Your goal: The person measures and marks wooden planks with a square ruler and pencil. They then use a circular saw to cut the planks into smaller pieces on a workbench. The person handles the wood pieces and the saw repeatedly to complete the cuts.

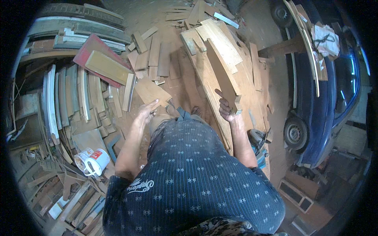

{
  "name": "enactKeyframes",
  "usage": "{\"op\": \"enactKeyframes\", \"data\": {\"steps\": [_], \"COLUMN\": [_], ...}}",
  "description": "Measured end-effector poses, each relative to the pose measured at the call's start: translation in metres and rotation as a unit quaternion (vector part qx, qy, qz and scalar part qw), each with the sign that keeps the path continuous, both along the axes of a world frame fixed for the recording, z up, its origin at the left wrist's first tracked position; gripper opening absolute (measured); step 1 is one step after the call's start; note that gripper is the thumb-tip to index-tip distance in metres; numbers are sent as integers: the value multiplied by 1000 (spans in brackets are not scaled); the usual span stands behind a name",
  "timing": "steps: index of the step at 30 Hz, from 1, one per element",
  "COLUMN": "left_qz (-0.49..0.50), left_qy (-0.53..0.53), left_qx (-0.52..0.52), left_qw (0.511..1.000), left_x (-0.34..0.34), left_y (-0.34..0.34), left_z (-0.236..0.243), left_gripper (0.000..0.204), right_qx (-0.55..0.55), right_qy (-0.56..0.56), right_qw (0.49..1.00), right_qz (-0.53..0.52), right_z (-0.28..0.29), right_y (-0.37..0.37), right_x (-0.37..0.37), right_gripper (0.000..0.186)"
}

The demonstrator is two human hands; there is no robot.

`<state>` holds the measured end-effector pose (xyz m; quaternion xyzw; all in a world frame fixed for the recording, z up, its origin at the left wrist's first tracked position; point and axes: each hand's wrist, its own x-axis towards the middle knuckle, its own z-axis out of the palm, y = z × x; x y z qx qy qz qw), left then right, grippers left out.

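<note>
My left hand (146,111) is closed on the near edge of a flat, light brown board (151,93), its thumb lying on top. To the right, my right hand (226,108) grips the near end of a long wooden plank (219,67). That plank is turned on its edge, with my fingers against its broad left face and one finger stretched out. Beneath it lies a wide wooden sheet (245,88), with pale flat boards (220,39) on its far part. My right palm is mostly hidden.
Loose offcuts (154,53) cover the floor ahead. Stacked planks (75,33) and a red panel (91,45) are at left, near a white bucket (98,160). A dark power tool (258,137) sits by my right forearm. A blue vehicle (315,106) stands at right.
</note>
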<state>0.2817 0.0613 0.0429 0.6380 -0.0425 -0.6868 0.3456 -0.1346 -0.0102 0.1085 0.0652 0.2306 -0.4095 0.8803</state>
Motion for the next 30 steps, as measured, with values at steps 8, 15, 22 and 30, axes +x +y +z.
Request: {"op": "enactKeyframes", "data": {"steps": [8,15,22,30], "left_qz": [-10,61,-40,-222], "left_qy": [-15,195,80,-49], "left_qx": [-109,-202,-230,-334], "left_qw": [994,958,969,915], "left_x": [-1,23,9,-61], "left_y": [10,10,-51,-299], "left_z": [31,6,56,189], "left_gripper": [37,43,42,68], "right_qx": [-40,27,72,76], "right_qy": [-18,5,157,272], "right_qw": [999,999,984,959], "right_qz": [17,34,29,0], "right_z": [-5,-38,-59,-20], "right_y": [2,15,25,34], "right_x": [18,19,12,59], "right_gripper": [74,77,72,51]}}
